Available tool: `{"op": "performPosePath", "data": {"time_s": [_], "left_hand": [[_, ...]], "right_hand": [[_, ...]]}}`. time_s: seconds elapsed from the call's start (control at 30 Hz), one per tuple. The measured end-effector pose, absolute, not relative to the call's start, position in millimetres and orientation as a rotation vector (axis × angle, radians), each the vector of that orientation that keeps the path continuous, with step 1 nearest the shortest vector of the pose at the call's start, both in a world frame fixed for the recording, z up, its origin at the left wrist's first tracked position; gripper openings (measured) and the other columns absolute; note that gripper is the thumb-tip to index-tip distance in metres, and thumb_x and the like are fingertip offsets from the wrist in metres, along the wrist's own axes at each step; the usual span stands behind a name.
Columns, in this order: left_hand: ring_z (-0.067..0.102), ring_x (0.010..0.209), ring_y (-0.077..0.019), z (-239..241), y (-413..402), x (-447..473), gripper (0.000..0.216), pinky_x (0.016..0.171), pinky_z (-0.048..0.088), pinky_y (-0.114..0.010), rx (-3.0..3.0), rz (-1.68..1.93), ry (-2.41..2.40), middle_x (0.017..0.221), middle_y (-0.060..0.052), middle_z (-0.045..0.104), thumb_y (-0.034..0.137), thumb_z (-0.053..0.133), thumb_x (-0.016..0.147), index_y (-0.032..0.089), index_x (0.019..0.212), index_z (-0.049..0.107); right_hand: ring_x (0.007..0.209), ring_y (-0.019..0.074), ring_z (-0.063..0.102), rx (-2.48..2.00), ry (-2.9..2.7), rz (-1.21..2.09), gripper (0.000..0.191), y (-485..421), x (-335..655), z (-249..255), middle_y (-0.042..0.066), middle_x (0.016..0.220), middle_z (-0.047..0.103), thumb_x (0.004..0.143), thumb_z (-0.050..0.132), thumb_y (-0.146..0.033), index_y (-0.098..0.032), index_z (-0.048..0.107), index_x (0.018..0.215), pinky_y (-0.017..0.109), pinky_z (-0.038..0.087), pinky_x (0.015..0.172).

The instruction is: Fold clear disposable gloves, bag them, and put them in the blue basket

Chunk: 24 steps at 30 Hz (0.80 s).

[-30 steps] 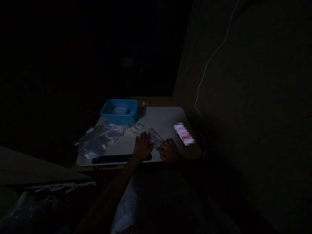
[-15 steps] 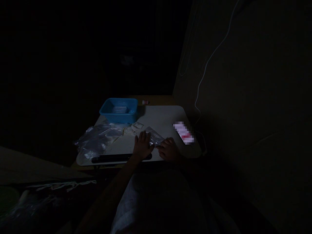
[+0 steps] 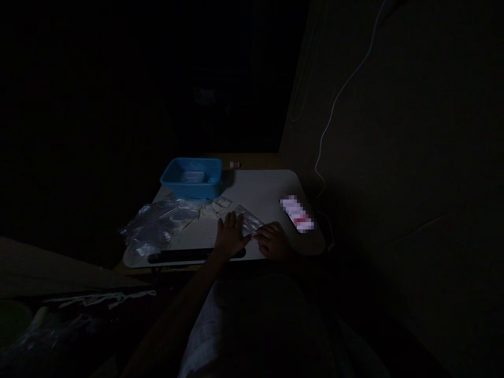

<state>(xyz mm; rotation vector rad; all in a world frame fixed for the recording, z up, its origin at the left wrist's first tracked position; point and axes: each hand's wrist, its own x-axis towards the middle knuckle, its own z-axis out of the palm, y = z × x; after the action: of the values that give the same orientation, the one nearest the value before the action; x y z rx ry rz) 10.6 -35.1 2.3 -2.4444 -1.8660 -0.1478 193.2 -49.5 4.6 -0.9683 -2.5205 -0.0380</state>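
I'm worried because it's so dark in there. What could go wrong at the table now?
The loose plastic might slide off, since it seems to reach past the left edge of the table. The phone could get bumped, as it lies just beyond the right hand. The bag by the hands might crease, because it's see-through and hard to make out in this dim light.

A white bench (image 3: 262, 185) with rounded corners carries a blue rectangular plastic basin (image 3: 191, 191) at its far left. A crumpled heap of clear plastic (image 3: 151, 231) spreads in front, beside whitish crumpled scraps (image 3: 214, 208). A flat, clear plastic bag (image 3: 249, 220) lies near the middle, a lit rectangular phone (image 3: 297, 214) at right, and a long black strip (image 3: 179, 256) along the near edge.
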Motion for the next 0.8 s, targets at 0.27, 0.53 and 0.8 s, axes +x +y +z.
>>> {"op": "performPosePath", "data": {"time_s": [0.27,0.53,0.8], "left_hand": [[0.021,0.131,-0.0323,-1,-33,12,0.072,0.102,0.02,-0.051,-2.372,-0.158,-1.943,0.14,-0.022,0.028,0.051,0.031,0.081,0.001,0.132,0.031],[0.024,0.13,-0.0331,6,-31,12,0.056,0.101,0.02,-0.054,-2.319,-0.31,-1.935,0.139,-0.022,0.03,0.03,0.029,0.084,0.0,0.132,0.032],[0.018,0.133,-0.0113,6,-24,34,0.052,0.107,0.019,-0.03,-3.103,-0.274,-1.294,0.143,-0.006,0.027,0.034,0.012,0.092,0.013,0.136,0.025]], "right_hand": [[0.096,0.0214,0.05,-0.976,-2.538,-0.066,0.027,-55,195,4,0.009,0.102,0.062,0.075,0.051,-0.02,-0.017,0.063,0.098,0.039,0.033,0.087],[0.099,0.0218,0.049,-0.979,-2.559,-0.082,0.027,-55,195,3,0.009,0.104,0.061,0.075,0.051,-0.02,-0.016,0.061,0.099,0.04,0.031,0.088],[0.104,0.0249,0.046,-1.084,-2.539,-0.111,0.025,-64,193,-4,0.012,0.101,0.06,0.078,0.05,-0.026,-0.015,0.06,0.099,0.046,0.025,0.096]]}}
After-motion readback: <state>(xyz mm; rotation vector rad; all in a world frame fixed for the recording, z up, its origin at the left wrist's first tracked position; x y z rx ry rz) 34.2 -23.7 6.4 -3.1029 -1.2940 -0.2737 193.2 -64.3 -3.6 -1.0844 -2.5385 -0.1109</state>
